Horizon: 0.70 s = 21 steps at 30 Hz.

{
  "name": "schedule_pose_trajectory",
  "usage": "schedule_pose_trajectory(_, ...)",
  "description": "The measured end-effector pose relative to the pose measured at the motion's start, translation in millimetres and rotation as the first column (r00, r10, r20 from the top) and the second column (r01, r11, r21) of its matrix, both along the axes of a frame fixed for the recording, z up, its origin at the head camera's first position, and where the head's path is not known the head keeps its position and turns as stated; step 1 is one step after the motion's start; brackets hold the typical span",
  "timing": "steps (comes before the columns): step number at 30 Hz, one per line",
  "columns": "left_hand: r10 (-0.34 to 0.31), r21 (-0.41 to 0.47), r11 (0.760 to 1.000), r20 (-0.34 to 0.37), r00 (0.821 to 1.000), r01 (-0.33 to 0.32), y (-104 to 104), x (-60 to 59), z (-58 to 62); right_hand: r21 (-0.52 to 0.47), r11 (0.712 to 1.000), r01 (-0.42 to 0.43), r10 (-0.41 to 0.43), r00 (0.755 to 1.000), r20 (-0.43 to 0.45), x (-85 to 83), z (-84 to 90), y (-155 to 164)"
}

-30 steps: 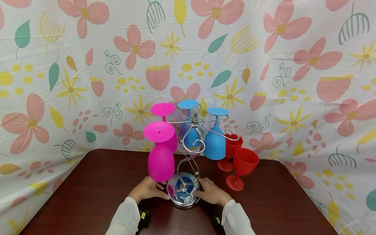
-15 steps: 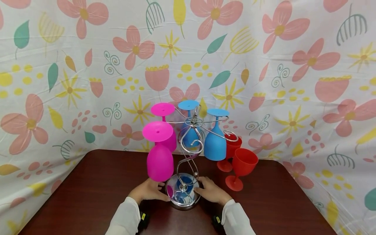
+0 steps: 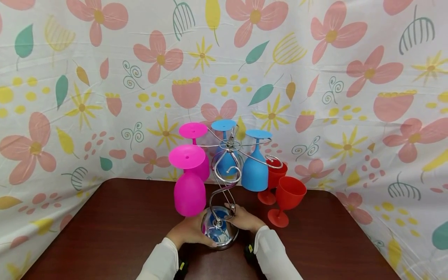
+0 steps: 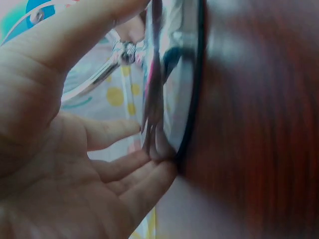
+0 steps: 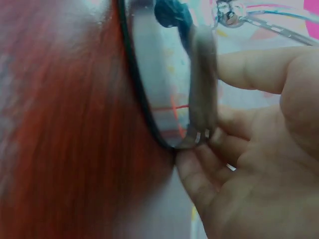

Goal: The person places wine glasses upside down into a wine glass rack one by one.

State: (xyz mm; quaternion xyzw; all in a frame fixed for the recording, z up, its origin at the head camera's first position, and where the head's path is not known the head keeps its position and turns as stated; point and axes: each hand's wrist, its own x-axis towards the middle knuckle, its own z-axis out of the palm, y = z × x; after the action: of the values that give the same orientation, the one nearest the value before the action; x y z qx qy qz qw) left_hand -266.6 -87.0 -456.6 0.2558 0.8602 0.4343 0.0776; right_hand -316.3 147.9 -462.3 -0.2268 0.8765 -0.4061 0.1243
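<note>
A chrome goblet rack (image 3: 229, 241) stands on the table, its round mirrored base between my two hands. My left hand (image 3: 190, 230) grips the base's left rim, thumb at the front and fingers around the far side. On the right, my right hand (image 3: 245, 219) holds the rim farther back. The left wrist view has thumb and fingertips against the shiny base (image 4: 177, 94); the right wrist view has fingers curled at its edge (image 5: 164, 99). Upside down from the rack's arms hang two pink goblets (image 3: 190, 195) and two blue goblets (image 3: 255, 173).
Two red goblets (image 3: 291, 193) stand upright on the table to the right of the rack, one behind the other. The dark brown table (image 3: 133, 217) ends at a flower-patterned cloth (image 3: 140, 101) behind. A curled rack arm (image 3: 275, 162) reaches out near the rear red goblet.
My left hand has shifted right and forward along the rim, closer around the base. My right hand has slid left and farther back. The goblets keep their places.
</note>
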Motion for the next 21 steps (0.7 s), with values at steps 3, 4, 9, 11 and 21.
schedule_pose_trajectory(3, 0.051, -0.074, 0.996, -0.012, 0.999, -0.052, 4.9, 2.1, -1.8, -0.017, 1.000, 0.003, -0.002, 0.999, 0.049, -3.9, -0.1, -0.9)
schedule_pose_trajectory(4, 0.064, -0.093, 0.993, -0.016, 0.998, -0.065, 6.0, 2.6, -2.3, -0.023, 1.000, 0.006, -0.004, 0.998, 0.064, -4.2, 0.3, -1.0)
schedule_pose_trajectory(9, 0.086, -0.123, 0.988, -0.032, 0.996, -0.090, 7.5, 4.0, -3.6, -0.035, 0.999, 0.019, -0.015, 0.996, 0.092, -2.4, 1.8, -2.2)
schedule_pose_trajectory(11, 0.081, -0.126, 0.988, -0.052, 0.995, -0.087, 6.9, 4.3, -3.6, -0.036, 0.999, 0.028, -0.025, 0.995, 0.096, -1.2, 1.5, -2.7)
schedule_pose_trajectory(21, 0.068, -0.124, 0.989, -0.081, 0.994, -0.078, 4.7, 3.6, -4.6, -0.069, 0.997, 0.035, -0.030, 0.997, 0.077, 1.7, -4.4, -2.6)
